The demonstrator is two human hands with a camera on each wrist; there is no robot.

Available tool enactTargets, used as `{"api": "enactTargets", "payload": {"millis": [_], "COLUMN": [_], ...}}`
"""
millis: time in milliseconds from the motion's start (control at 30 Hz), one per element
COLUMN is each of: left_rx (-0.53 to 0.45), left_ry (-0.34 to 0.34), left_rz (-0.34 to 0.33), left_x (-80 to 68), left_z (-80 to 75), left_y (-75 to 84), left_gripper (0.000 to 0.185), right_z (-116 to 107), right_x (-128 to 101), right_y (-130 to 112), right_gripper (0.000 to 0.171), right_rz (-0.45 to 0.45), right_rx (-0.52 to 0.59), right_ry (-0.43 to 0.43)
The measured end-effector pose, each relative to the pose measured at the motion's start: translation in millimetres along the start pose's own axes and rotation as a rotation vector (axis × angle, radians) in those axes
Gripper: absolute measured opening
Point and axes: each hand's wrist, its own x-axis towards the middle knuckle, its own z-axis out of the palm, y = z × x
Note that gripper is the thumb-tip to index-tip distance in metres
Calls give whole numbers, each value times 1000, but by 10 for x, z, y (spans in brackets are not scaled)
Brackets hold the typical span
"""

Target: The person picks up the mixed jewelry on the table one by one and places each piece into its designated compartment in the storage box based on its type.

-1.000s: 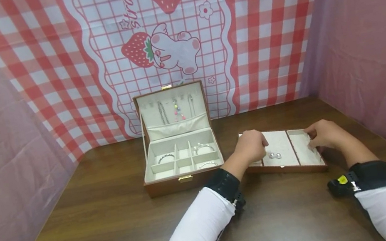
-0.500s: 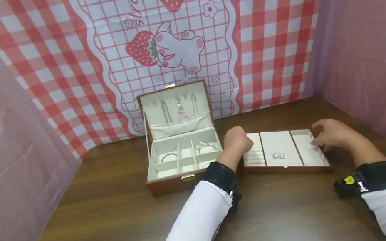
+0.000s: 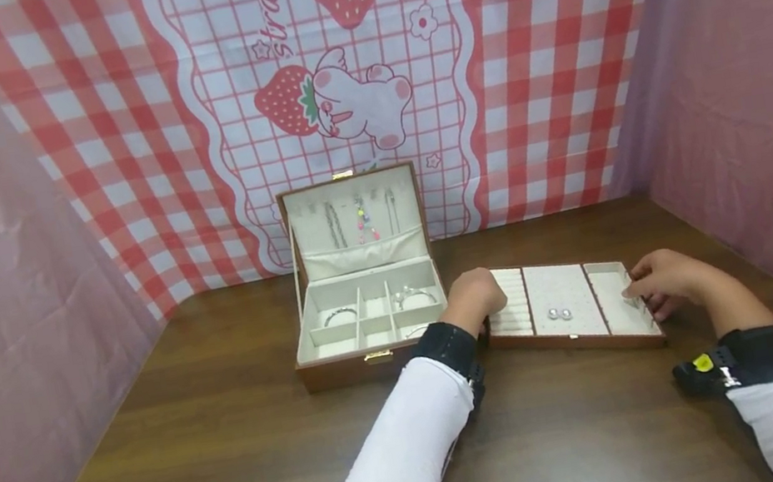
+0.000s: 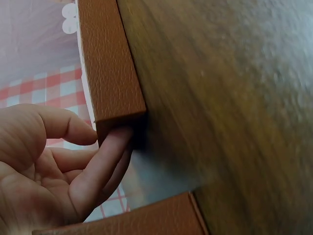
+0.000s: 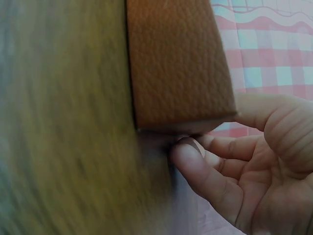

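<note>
A shallow brown jewelry tray with a cream lining lies on the table, right of centre. It has ring rolls, a middle panel bearing two round earrings, and a bare end compartment. My left hand grips its left end; in the left wrist view, fingertips reach under the tray's corner. At the opposite end, my right hand holds the short side between thumb and fingers, and some fingertips are hidden beneath the corner in the right wrist view.
Left of the tray stands an opened brown jewelry box, its compartments holding bracelets and its lid hung with necklaces. The box's right side is close to my left hand. A checked cloth hangs behind the table.
My left hand has moved left, off the ring rolls, to the tray's left end, then lowered slightly. The right hand stays at the right end, its fingers now lower. The head view has shifted a little.
</note>
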Motion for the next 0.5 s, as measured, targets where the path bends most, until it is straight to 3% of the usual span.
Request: {"api": "enactTargets", "payload": {"millis": [200,500], "left_rx": [61,61], "left_ry": [45,39], "left_rz": [13,-3], "left_x": [-13,37], "left_z": [45,70], "left_y": [7,29], "left_gripper": [18,24], "right_z": [44,51], "right_x": [6,16], "right_y": [-10,-50], "right_gripper": [57,52], "right_rz": [-6,-27], "right_rx": [4,-33], "right_ry": [18,39]}}
